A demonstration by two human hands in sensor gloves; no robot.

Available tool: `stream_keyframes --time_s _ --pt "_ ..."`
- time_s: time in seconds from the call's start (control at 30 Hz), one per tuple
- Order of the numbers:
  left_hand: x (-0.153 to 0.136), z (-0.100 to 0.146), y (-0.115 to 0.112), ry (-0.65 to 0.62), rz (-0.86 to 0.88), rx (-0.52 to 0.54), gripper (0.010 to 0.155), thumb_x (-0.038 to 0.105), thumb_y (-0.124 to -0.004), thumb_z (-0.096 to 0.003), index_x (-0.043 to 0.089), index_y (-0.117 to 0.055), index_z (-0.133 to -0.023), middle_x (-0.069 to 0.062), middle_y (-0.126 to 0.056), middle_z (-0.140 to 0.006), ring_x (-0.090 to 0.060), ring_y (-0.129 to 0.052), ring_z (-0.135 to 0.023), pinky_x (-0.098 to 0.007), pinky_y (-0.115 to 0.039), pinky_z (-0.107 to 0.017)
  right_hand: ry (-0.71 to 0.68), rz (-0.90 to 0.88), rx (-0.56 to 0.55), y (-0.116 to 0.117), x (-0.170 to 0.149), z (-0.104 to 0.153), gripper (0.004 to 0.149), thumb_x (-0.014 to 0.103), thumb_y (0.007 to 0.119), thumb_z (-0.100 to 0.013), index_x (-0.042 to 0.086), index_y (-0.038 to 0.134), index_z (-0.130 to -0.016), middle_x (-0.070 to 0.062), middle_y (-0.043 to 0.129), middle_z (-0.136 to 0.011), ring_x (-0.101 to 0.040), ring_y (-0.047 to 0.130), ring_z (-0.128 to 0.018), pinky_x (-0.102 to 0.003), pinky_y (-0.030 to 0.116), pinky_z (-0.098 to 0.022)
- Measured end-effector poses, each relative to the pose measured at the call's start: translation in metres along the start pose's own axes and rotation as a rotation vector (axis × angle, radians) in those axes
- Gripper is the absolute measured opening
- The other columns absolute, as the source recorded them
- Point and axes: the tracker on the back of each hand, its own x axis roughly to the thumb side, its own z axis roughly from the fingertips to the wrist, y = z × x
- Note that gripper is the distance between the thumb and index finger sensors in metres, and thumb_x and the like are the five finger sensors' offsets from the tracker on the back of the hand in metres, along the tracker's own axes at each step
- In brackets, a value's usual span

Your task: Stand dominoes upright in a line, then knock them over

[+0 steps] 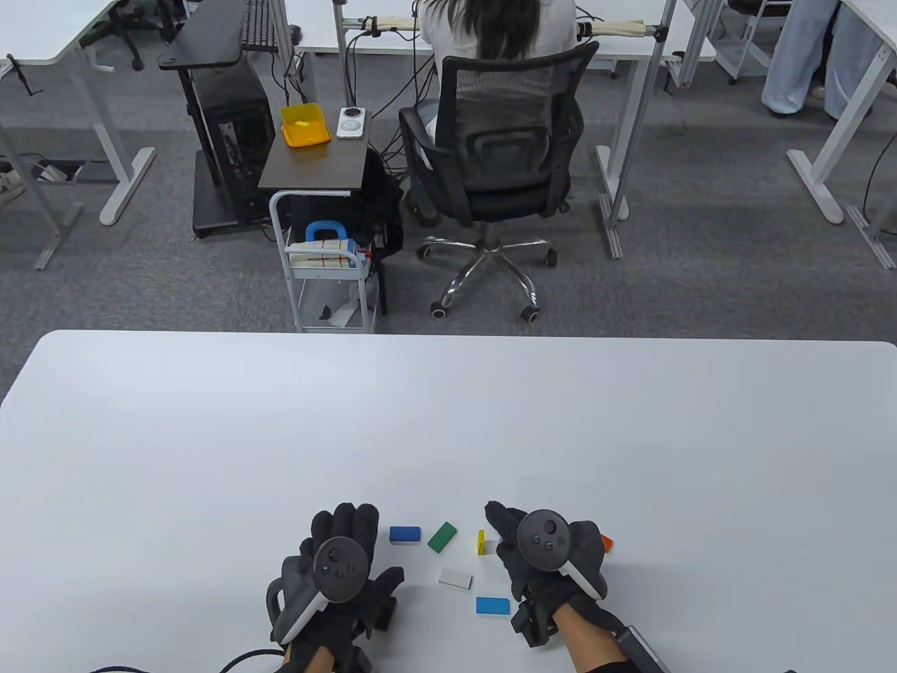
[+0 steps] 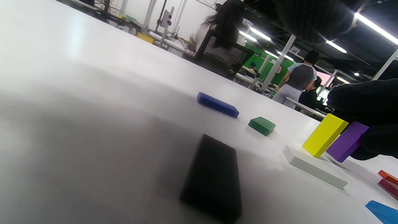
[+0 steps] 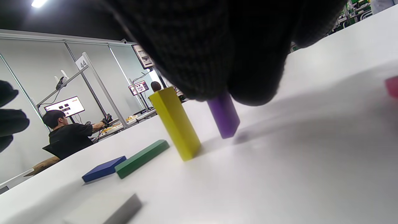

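Two wooden blocks stand upright on the white table (image 1: pixel 210 434): one yellow domino (image 3: pixel 175 123), one purple domino (image 3: pixel 224 116) pinched by the gloved right hand (image 1: pixel 543 557). Five lie flat: dark blue (image 1: pixel 405 535), green (image 1: pixel 442 537), white (image 1: pixel 455 578), light blue (image 1: pixel 492 606), black (image 2: pixel 213 179). Gloved left hand (image 1: pixel 340 571) rests with fingers spread, holding nothing.

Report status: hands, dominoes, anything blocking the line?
Right hand holding purple domino upright beside standing yellow domino. Left hand flat on table, idle. Blue, green, white lie flat; nothing blocking.

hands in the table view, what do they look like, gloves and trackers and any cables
Both the left hand and the right hand wear black knit sensor gloves. Each back carries a dark round tracker with small buttons and a white-edged handle. A black cable trails from the left wrist. Bare forearms, no sleeves.
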Motion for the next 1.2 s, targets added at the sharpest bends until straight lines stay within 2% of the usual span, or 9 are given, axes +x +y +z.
stream_keyframes --time_s 0.73,0.93,1.07,1.2 --pt "0.000 0.000 0.000 0.001 0.004 -0.007 0.089 0.063 -0.071 -0.0395 0.036 -0.017 -0.104 -0.008 -0.022 -0.122 -0.047 -0.022 -0.110 -0.064 -0.037 -0.081 0.011 0.027 0.024 0.005 0.001 -0.004 0.059 0.020 0.095 -0.037 0.022 0.079 -0.093 -0.007 0.088 -0.088 -0.025 0.102 -0.066 -0.058 0.069 -0.067" --pt "0.000 0.000 0.001 0.001 0.005 -0.007 0.089 0.063 -0.071 -0.0395 0.036 -0.017 -0.104 -0.008 -0.022 -0.122 -0.047 -0.022 -0.110 -0.064 -0.037 -0.081 0.011 0.048 0.031 0.006 0.000 -0.003 0.063 0.023 0.097 -0.035 0.022 0.077 -0.095 -0.009 0.086 -0.090 -0.027 0.102 -0.067 -0.059 0.068 -0.067" --pt "0.000 0.000 0.001 0.001 0.008 -0.006 0.089 0.063 -0.071 -0.0395 0.036 -0.017 -0.104 -0.008 -0.022 -0.122 -0.047 -0.022 -0.110 -0.064 -0.038 -0.081 0.029 0.077 0.025 -0.002 -0.002 -0.003 0.069 0.027 0.098 -0.033 0.021 0.074 -0.097 -0.011 0.083 -0.094 -0.029 0.100 -0.070 -0.061 0.065 -0.067" --pt "-0.001 0.000 0.001 0.000 0.010 -0.005 0.089 0.063 -0.071 -0.0395 0.036 -0.017 -0.104 -0.007 -0.022 -0.122 -0.047 -0.022 -0.110 -0.064 -0.037 -0.081 0.070 0.078 0.017 -0.021 -0.009 -0.001 0.075 0.029 0.099 -0.033 0.020 0.068 -0.101 -0.014 0.078 -0.098 -0.033 0.095 -0.076 -0.064 0.062 -0.068"
